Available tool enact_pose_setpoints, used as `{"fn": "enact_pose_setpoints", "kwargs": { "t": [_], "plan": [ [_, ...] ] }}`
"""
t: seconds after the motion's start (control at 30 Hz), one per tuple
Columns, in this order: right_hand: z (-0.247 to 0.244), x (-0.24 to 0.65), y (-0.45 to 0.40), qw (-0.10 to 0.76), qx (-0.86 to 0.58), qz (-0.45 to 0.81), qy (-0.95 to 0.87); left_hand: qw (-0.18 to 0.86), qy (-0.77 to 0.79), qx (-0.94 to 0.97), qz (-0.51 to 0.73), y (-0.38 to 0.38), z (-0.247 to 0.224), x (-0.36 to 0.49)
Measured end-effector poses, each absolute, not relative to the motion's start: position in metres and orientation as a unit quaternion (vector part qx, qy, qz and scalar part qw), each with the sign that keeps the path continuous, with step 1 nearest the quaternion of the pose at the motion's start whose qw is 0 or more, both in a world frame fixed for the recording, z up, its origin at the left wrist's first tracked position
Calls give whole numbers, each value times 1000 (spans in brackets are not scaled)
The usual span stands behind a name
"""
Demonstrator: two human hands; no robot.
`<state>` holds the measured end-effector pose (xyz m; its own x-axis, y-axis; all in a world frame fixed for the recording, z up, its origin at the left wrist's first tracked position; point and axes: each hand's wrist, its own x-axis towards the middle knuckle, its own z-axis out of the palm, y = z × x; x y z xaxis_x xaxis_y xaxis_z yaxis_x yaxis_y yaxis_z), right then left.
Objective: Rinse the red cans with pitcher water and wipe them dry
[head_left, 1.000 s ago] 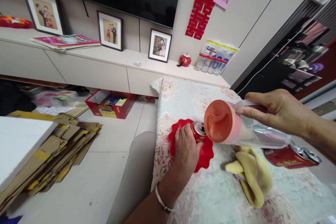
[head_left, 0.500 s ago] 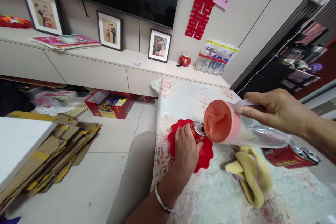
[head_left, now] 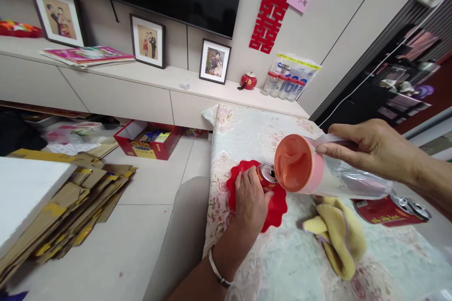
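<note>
My left hand (head_left: 251, 200) is wrapped round a red can (head_left: 267, 176), whose opened top faces up, over a red scalloped plate (head_left: 277, 207). Beside the can, a clear pitcher (head_left: 332, 176) with an orange-pink lid (head_left: 294, 163) lies tilted far over, its lid end close to the can top. The pitcher's handle is in the closed fingers of my right hand (head_left: 367, 148). Whether any liquid is flowing is too small to tell. A yellow cloth (head_left: 339, 235) lies crumpled below the pitcher, and red cans (head_left: 384, 211) stand to its right, partly hidden.
A floral cloth (head_left: 243, 127) covers the table. Behind it, a long cabinet (head_left: 141, 89) bears framed photos, a red pot (head_left: 249, 80) and a bag of jars (head_left: 287, 82). Flattened cardboard (head_left: 81, 197) and a red box (head_left: 150, 143) lie on the floor at left.
</note>
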<state>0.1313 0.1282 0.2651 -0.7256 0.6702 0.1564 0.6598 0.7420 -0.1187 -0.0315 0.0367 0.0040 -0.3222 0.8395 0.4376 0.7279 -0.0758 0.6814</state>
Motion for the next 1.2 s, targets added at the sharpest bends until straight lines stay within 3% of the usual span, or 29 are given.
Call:
{"fn": "enact_pose_setpoints", "kwargs": {
  "t": [1.2],
  "plan": [
    [274, 120, 114, 60, -399, 25, -915, 77, 670, 579, 459, 37, 6, -34]
  ]
}}
